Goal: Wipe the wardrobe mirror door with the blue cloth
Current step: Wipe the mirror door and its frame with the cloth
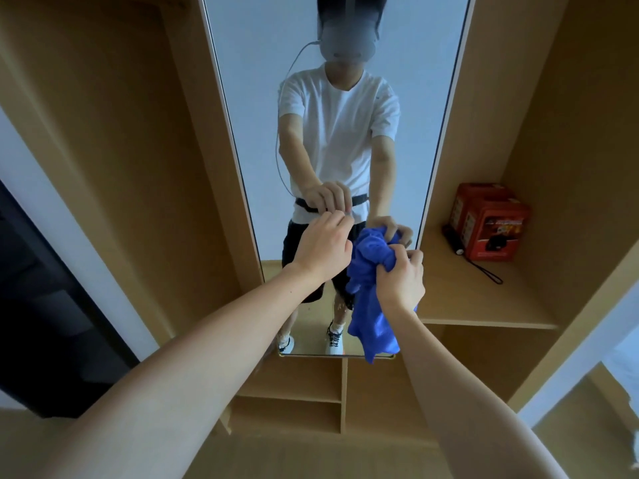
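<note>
Two bare forearms reached forward from the bottom edge, one hand each. Right hand [400, 281] was clenched round the one blue cloth [371, 271], fingers curled tight into a bunched top; the loose tail hung below the fist, down past the mirror's lower edge. Left hand [323, 248] sat just left of the grip, fingers curled with tips at or very near the glass; whether they pinched anything could not be told. It did not appear to touch the cloth.

Beyond the grip: one wardrobe mirror door [408, 98], tall and narrow, set between light wood panels. The bunched cloth lay against its lower right part, close to the right frame edge. The hands and cloth covered that patch of glass. A few small specks showed on the glass below the grip. The reflection showed a person in a white T-shirt and dark shorts, both arms out.

Right of the grip, one open wooden shelf [484, 305] carried one red box [491, 219], and one dark torch-like object [453, 242] with a wrist cord lay just beside it. Below the grip, small cubbyholes [294, 392] sat under the mirror.
</note>
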{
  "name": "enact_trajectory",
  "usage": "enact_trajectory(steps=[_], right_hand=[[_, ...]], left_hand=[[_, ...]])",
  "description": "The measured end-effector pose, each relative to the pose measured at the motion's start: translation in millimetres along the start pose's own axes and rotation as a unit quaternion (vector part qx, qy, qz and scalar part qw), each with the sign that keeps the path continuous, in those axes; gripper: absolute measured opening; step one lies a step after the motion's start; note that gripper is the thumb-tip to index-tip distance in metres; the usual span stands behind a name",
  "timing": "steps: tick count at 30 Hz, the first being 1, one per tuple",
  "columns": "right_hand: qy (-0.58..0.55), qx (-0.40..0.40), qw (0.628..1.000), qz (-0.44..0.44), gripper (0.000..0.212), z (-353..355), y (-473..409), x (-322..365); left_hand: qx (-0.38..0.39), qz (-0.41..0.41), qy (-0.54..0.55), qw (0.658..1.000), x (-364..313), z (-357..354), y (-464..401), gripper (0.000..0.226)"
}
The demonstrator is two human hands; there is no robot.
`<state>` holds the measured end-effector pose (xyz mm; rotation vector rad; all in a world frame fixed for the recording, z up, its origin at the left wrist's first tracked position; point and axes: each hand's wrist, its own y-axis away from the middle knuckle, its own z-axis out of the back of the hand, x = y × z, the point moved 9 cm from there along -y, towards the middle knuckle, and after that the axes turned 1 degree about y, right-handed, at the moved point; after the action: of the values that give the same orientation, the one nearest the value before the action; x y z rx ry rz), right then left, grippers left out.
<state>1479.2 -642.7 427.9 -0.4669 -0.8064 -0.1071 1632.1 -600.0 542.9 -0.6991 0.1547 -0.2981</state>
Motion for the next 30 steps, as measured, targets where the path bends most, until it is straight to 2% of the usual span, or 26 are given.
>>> enact_trajectory(steps=[3,10,16,24,27,30], right_hand=[[-0.008,-0.014,1.0,0.002,0.033,13,-8,5],[-0.064,-0.102,0.993,0.001,0.032,52,-30,19],[0.02,0.018,0.998,-0.054,0.029,11,-2,-33],[-0.074,-0.137,0.988,-0.022,0.032,82,-45,15],[-0.036,-0.11,0.993,-0.008,0.031,69,-36,6],[0.031,-0.009,0.999,-0.021,0.027,25,-5,-26]], left_hand=[[0.002,0.003,-0.001,1.0,0,1,-2,0.02],[0.003,0.009,0.008,1.0,-4,-2,-9,0.012],[0.015,-0.001,0.007,1.0,-4,-11,-2,0.022],[0.033,0.029,0.014,0.999,4,-15,2,0.018],[0.043,0.047,0.016,0.998,7,-17,5,0.017],[0.055,0.06,0.014,0.997,12,-20,10,0.02]])
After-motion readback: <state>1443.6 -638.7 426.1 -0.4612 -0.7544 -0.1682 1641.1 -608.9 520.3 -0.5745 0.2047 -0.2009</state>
